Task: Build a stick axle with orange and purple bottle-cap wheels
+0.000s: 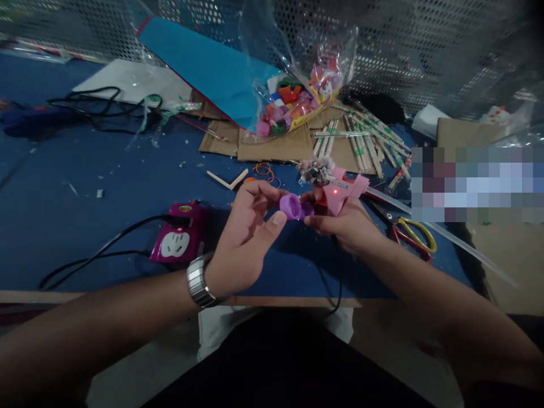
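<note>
Between the thumb and fingers of my left hand (pixel 250 226) is a purple bottle cap (pixel 289 207), its hollow side partly towards me. A second purple cap (pixel 306 210) sits right against it, at the fingertips of my right hand (pixel 340 218). My right hand is also closed around a pink hot glue gun (pixel 336 195) with a lit red light. Grey fluffy material clings to the gun's front end. A long translucent glue stick (pixel 442 232) runs out behind it to the right. Whether the two caps are joined, I cannot tell.
A purple power socket (pixel 175 243) with black cords stands left. Scissors (pixel 412 235) lie right of the glue gun. Behind are a bag of colourful caps (pixel 293 107), wooden sticks (pixel 361 139), cardboard (pixel 272 146) and a blue sheet (pixel 204 62). A pixelated patch hides the right side.
</note>
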The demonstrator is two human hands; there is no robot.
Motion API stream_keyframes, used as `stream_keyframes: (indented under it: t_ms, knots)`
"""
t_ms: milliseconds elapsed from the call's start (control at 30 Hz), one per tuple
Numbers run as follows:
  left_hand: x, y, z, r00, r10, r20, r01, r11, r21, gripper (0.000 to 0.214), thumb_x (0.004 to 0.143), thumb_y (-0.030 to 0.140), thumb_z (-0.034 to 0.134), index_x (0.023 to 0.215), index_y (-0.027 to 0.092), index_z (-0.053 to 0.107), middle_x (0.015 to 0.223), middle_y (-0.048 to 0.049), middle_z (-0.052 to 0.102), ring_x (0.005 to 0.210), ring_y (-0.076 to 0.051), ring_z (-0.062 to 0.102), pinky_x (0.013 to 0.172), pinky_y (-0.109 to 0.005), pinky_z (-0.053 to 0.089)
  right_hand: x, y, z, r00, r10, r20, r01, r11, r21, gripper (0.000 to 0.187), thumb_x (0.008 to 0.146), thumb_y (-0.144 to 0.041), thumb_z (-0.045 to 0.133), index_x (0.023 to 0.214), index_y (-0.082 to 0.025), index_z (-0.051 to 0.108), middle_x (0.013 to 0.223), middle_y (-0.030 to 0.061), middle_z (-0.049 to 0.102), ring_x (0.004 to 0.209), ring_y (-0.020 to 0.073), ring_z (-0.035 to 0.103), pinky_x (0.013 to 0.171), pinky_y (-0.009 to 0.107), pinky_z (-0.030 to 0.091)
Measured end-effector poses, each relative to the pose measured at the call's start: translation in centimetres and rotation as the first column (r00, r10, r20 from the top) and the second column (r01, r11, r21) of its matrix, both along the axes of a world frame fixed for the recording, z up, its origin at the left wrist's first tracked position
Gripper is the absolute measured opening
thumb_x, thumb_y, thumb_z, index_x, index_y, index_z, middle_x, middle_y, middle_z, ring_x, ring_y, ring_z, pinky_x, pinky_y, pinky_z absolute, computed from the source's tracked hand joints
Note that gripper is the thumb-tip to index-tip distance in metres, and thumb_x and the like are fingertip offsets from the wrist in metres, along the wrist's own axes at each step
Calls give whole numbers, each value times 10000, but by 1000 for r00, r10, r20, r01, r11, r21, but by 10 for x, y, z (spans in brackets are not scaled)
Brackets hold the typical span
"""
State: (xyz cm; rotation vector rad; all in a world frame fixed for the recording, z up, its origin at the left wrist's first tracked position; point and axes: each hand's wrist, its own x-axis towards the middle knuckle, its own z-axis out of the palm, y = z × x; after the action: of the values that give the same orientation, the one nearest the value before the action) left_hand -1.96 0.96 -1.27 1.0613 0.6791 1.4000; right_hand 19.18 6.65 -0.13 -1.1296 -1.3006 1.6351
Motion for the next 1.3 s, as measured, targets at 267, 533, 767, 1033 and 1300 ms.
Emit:
stream_keyframes:
  t_ms: [267, 533, 767, 1033, 1300]
  knots:
    - [1, -9, 1, 998, -60, -29, 60, 998, 13, 300, 1072, 305, 747, 1309, 290, 563, 1347, -68, 640, 1237, -191, 650, 1101, -356, 546, 7, -5, 8, 992, 32, 119, -46, 992, 116, 396, 711, -230, 960, 939, -232, 636, 1140, 58, 823, 996, 222, 783, 901, 387, 658]
    - [6, -25, 0, 990, -127, -68, 128, 992, 13, 282, 1103, 264, 679, 1351, 290, 546, 1332, -86, 641, 1200, -191, 662, 1045, -351, 584, 13, -9, 7, 974, 22, 227, -62, 983, 172, 424, 781, -493, 996, 1025, -248, 750, 1169, 72, 862, 1132, 285, 796, 1037, 466, 641]
    - [7, -32, -1, 958, -217, -185, 220, 975, -5, 301, 1115, 277, 659, 1396, 295, 551, 1358, -107, 635, 1172, -198, 653, 1028, -358, 573, 21, 2, 9, 983, -163, 82, 156, 984, 84, 484, 780, -517, 1000, 1004, -256, 659, 1135, 46, 840, 580, 116, 621, 485, 289, 467]
    - [1, -11, 0, 974, -147, -172, 137, 988, -67, 235, 1121, 310, 677, 1327, 261, 576, 1244, -71, 644, 1044, -159, 685, 966, -310, 604, 25, 2, 4, 991, -24, 133, -2, 982, 190, 417, 791, -443, 1007, 1043, -301, 707, 1260, 35, 776, 1077, 245, 758, 832, 370, 666]
    - [-4, 2, 5, 966, -50, -256, 30, 996, -81, 223, 1089, 306, 737, 1267, 250, 615, 1230, -60, 687, 1064, -162, 715, 954, -294, 625, 27, -4, 14, 917, -1, 400, -112, 960, 258, 459, 771, -591, 997, 1128, -361, 823, 1258, 8, 846, 1329, 346, 747, 1295, 545, 505]
